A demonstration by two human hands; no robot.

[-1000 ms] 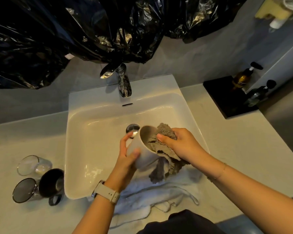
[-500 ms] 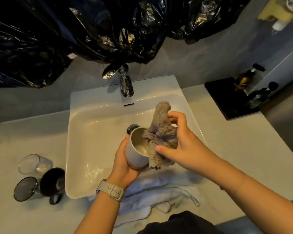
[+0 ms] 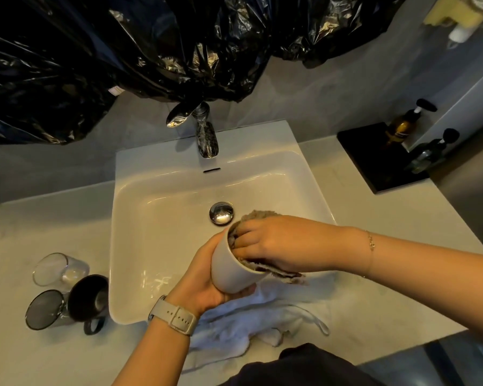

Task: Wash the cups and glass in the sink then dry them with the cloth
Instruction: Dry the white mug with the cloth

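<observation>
Drying the inside of the white cup over the front of the sink

The left hand [image 3: 207, 277] wraps its fingers round the white cup [image 3: 232, 270], tipped on its side, while the right hand [image 3: 273, 243] has its fingers curled into the mouth, pressing the grey cloth [image 3: 258, 214] inside; the cloth bulges just behind those fingers and trails out under the palm. A hard twist of the cloth could likely wrench a wet cup out of the left fingers, and it would drop onto the sink [image 3: 156, 218] rim or the white towel [image 3: 248, 324] right below them. Left of the left fingers, well apart, lie the clear glass [image 3: 57, 267], the dark mug [image 3: 88, 298] and a smoky glass [image 3: 43, 309] close together; a wide elbow swing could knock them. The basin beyond the fingertips gives open room.
</observation>
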